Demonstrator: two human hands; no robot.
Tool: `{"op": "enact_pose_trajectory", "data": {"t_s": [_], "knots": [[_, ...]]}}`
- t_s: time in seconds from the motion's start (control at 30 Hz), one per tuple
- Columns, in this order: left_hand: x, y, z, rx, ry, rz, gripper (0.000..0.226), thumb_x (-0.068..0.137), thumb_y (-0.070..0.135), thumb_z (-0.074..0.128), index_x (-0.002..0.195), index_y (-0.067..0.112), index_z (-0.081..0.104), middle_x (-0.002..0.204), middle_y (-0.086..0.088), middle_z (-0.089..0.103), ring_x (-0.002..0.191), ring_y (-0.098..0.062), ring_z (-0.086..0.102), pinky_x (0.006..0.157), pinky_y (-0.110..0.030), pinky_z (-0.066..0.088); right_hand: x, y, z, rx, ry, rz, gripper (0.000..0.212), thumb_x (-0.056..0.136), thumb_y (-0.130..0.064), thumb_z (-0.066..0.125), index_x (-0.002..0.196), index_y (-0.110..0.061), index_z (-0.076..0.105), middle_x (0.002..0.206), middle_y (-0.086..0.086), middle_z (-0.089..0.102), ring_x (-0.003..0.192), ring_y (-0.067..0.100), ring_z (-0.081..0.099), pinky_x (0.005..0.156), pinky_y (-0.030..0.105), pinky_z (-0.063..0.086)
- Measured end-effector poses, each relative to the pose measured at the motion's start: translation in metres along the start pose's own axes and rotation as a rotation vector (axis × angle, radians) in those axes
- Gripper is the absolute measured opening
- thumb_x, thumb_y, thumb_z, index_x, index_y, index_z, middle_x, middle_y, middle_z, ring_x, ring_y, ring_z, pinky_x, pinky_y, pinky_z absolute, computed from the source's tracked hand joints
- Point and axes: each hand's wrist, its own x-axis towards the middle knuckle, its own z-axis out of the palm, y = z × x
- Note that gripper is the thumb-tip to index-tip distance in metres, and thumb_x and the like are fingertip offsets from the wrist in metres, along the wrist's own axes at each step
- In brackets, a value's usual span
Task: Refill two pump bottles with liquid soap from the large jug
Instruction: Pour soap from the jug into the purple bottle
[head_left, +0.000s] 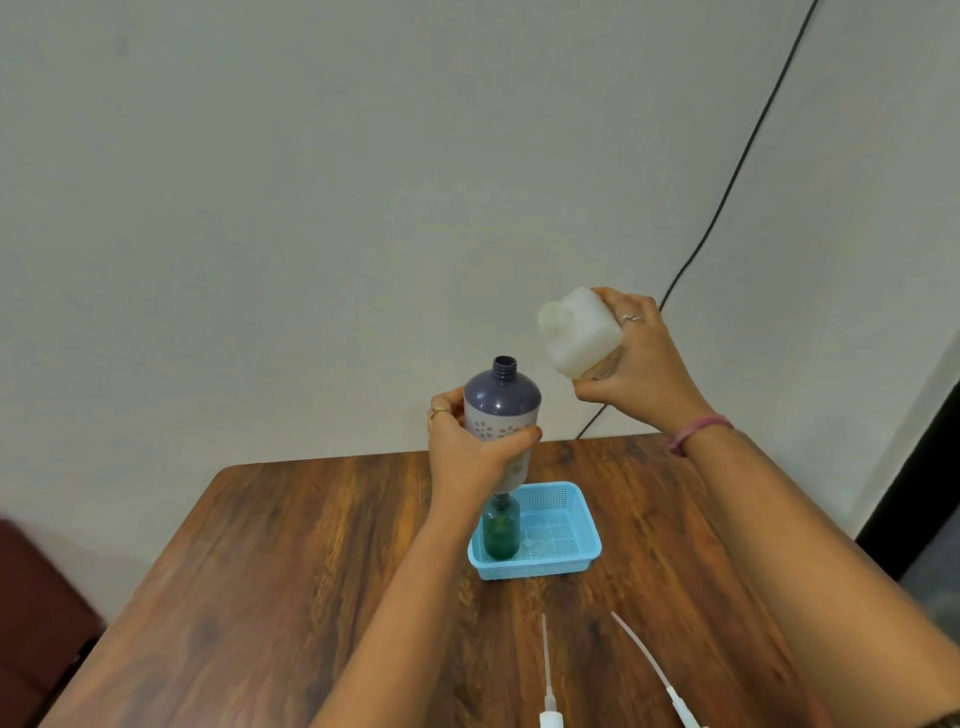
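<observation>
Both forearms reach forward and up from the near edge of the wooden table (311, 545), each hand raised above the tabletop. The left hand (470, 449) wraps its grip around the lower body of the purple pump bottle (501, 402), thumb on the right side and fingers curled round the left, holding it upright in the air with its open threaded neck pointing up and its pump removed. The right hand (641, 358) is higher and to the right, its grip curled round the base end of the white jug (579, 332), which is tilted so that its top end points left toward the purple bottle; the jug's mouth is above and to the right of the bottle's neck, with a clear gap between them. A pink band sits on the right wrist, and a ring shows on each hand. Directly below the purple bottle, a green bottle (501, 532) stands upright in the left part of a light blue basket (571, 566), which rests on the table toward its far right. Near the table's front edge, two white pump heads (550, 717) with long dip tubes lie flat, well apart from the basket and between the two forearms. Bare wood spreads wide to the left of the left arm. Behind the table stands a plain wall, with a black cable (727, 197) running down it to the right of the jug.
</observation>
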Motion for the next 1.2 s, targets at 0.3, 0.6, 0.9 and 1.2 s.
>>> {"op": "enact_pose_trajectory", "data": {"t_s": [0.3, 0.6, 0.9, 1.2], "knots": [[-0.045, -0.057, -0.012, 0.013, -0.014, -0.109, 0.080, 0.058, 0.006, 0.090, 0.122, 0.022, 0.044, 0.108, 0.016, 0.055, 0.092, 0.000, 0.060, 0.066, -0.011, 0.053, -0.075, 0.044, 0.044, 0.201, -0.014, 0.275, 0.092, 0.059, -0.020, 0.089, 0.137, -0.029, 0.042, 0.117, 0.001, 0.043, 0.097, 0.013, 0.053, 0.073, 0.009, 0.040], [-0.093, -0.125, -0.021, 0.060, -0.112, -0.192, 0.077, 0.059, 0.006, 0.090, 0.123, 0.020, 0.049, 0.115, 0.013, 0.059, 0.098, 0.000, 0.062, 0.069, -0.010, 0.051, -0.173, 0.080, 0.091, 0.373, -0.111, 0.504, 0.076, 0.054, -0.021, 0.090, 0.120, -0.028, 0.054, 0.109, -0.007, 0.065, 0.095, 0.010, 0.066, 0.074, 0.032, 0.059], [-0.125, -0.181, -0.028, 0.154, -0.167, -0.325, 0.083, 0.058, 0.011, 0.091, 0.127, 0.024, 0.046, 0.116, 0.014, 0.058, 0.100, -0.003, 0.060, 0.075, -0.011, 0.052, -0.251, 0.094, 0.112, 0.298, -0.077, 0.730, 0.080, 0.065, -0.025, 0.087, 0.132, -0.018, 0.044, 0.117, -0.005, 0.053, 0.106, 0.009, 0.052, 0.070, 0.008, 0.046], [-0.145, -0.215, -0.032, 0.183, -0.149, -0.417, 0.081, 0.060, 0.008, 0.090, 0.125, 0.022, 0.044, 0.111, 0.016, 0.056, 0.095, 0.003, 0.057, 0.070, 0.001, 0.044, -0.306, 0.103, 0.131, 0.393, -0.023, 0.871, 0.083, 0.068, -0.017, 0.085, 0.137, -0.013, 0.040, 0.126, -0.001, 0.053, 0.117, 0.012, 0.050, 0.087, 0.025, 0.049]]}}
